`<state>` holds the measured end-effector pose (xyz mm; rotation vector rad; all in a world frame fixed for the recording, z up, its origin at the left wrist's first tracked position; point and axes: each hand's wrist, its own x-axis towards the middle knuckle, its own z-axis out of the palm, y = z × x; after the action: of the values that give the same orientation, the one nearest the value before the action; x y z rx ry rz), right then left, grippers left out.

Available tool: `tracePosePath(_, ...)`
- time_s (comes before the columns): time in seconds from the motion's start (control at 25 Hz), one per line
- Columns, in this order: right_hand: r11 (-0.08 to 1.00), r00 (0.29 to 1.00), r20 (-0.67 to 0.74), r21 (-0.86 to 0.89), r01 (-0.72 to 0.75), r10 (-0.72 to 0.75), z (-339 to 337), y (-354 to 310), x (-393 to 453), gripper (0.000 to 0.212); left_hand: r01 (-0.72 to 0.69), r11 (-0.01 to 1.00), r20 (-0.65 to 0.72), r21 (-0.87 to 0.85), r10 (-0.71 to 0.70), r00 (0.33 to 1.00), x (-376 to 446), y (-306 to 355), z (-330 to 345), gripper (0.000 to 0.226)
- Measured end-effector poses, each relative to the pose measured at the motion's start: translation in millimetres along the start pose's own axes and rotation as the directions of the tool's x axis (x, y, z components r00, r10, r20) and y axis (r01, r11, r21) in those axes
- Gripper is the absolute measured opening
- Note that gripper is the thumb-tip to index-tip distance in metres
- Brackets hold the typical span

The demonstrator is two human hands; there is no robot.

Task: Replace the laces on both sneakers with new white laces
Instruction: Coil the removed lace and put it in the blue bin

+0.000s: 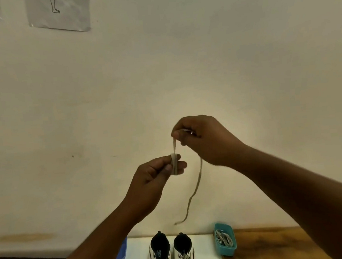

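Observation:
Both hands are raised in front of the wall. My left hand (159, 171) holds a dull grey-white lace (198, 180) wound in a few turns around its fingers, thumb pressed on the coil. My right hand (204, 141) pinches the same lace above the coil; the free tail hangs down in a curve. Two white sneakers stand at the bottom edge on a white mat (209, 250). The left sneaker (159, 254) has bare eyelets. The right sneaker (185, 254) is laced.
A teal box (233, 250) with white laces inside sits right of the sneakers on a wooden table (269, 244). A blue box (121, 257) is partly hidden behind my left forearm. Paper sheets (58, 11) hang on the wall.

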<state>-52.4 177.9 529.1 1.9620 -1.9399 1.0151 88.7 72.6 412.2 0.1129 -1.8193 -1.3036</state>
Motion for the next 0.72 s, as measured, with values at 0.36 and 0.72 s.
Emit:
tracePosePath(0.36, 0.998, 0.957, 0.282, -0.005, -0.063, 0.062, 56, 25, -46, 0.026, 0.019, 0.970, -0.160, -0.240, -0.059, 0.985, 15, 17, -5, 0.035)
tracePosePath(0.72, 0.999, 0.994, 0.111, -0.039, 0.008, -0.004, -10, -3, -9, 0.016, -0.024, 0.993, 0.049, 0.118, 0.018, 0.999, -2, -11, 5, 0.034)
